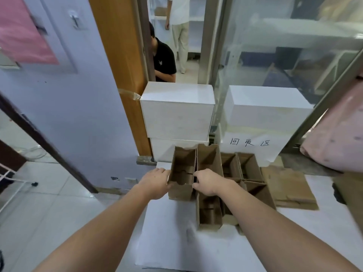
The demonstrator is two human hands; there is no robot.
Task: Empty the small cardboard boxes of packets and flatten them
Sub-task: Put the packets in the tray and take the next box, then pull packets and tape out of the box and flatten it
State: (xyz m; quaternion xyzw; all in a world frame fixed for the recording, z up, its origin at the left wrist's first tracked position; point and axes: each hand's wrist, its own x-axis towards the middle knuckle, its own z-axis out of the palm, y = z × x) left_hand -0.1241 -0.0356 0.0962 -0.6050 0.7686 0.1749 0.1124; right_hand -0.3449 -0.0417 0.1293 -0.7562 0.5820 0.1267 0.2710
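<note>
Back room or storeroom of a workplace, used for sorting packaging. Tiled floor [49, 193], plain pale wall [82, 114], glass partition [275, 55] with metal frame. Stacked white cartons [176, 114] by a wooden door frame [117, 46]. Handwritten paper sign [250, 143] marks a zone. Open brown cardboard boxes [231, 167] and flattened cardboard [288, 187] on white sheeting. Other people in the corridor beyond.

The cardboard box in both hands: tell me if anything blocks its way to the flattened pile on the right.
The box, held by the left hand and right hand, is separated from the flattened cardboard by other open boxes standing between them. It would likely need lifting over them.
</note>
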